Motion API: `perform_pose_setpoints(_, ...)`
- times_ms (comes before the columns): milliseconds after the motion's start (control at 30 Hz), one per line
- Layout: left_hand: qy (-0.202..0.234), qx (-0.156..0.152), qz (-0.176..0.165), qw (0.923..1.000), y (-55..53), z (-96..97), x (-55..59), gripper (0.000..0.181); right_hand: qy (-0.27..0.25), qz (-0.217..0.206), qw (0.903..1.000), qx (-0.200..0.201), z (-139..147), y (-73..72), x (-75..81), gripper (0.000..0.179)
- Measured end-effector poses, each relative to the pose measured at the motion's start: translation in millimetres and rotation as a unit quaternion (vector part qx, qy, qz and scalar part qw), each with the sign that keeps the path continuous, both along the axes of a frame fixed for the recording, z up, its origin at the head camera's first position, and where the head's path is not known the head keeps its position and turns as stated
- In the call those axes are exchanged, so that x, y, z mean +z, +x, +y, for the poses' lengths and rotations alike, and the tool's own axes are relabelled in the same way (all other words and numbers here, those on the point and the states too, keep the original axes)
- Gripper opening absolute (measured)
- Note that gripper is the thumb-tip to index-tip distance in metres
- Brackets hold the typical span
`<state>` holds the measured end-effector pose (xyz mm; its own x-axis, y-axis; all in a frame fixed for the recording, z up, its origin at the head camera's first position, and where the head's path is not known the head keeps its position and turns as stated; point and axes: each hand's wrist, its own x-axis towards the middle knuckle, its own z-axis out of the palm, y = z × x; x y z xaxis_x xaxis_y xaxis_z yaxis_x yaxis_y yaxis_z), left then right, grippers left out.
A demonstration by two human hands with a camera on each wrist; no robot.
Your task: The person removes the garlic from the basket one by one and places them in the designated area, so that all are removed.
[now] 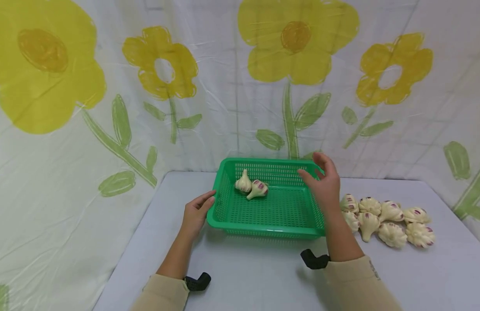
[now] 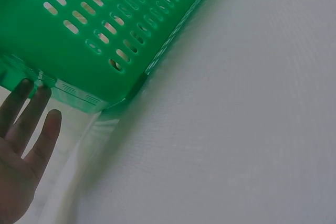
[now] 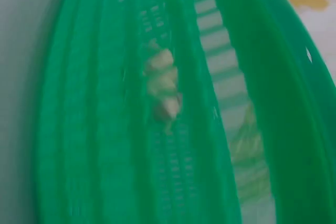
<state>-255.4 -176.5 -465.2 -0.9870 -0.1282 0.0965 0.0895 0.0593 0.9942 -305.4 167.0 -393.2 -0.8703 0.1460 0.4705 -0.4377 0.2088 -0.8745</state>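
Note:
A green plastic basket (image 1: pixel 273 231) with slotted walls stands on the table. Two garlic bulbs, one upright (image 1: pixel 244 183) and one lying on its side (image 1: pixel 258 189), are in its far left part. My left hand (image 1: pixel 196 211) touches the basket's left rim; in the left wrist view its fingers (image 2: pixel 46 135) are extended, tips at the basket's outer wall. Over the basket's right side, my right hand (image 1: pixel 324 185) has thumb and fingers spread apart with nothing between them. The right wrist view is blurred and shows the basket's inside with the bulbs (image 3: pixel 165 87).
Several more garlic bulbs (image 1: pixel 391 234) lie in a cluster on the white table (image 1: pixel 259 276), right of the basket, partly behind the right forearm. A white curtain (image 1: pixel 216 121) printed with yellow flowers hangs behind the table and along its left.

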Motion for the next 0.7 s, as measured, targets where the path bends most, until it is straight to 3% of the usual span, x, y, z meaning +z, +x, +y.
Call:
perform_pose_setpoints(167, -0.006, 0.001, 0.002, 1.0, -0.3, -0.3, 0.4, 0.036, 0.028, 0.001, 0.9984, 0.05, -39.4, -14.5, 4.5, 0.063)
perform_pose_setpoints(400, -0.006, 0.0, 0.001, 1.0, -0.3, -0.2, 0.6, 0.036, 0.055, -0.023, 0.9945, 0.086, -82.4, -28.7, 5.5, 0.059)
perform_pose_setpoints(567, -0.006, 0.0, -0.003, 1.0, -0.5, -0.4, -1.5, 0.036, 0.069, -0.066, 0.9899, 0.105, -99.0, -37.2, -1.5, 0.06)
perform_pose_setpoints(700, -0.015, 0.001, 0.005, 0.9999, -1.8, -2.4, -2.6, 0.036, 0.116, -0.122, 0.9784, 0.121, -103.4, -44.6, -12.9, 0.063)
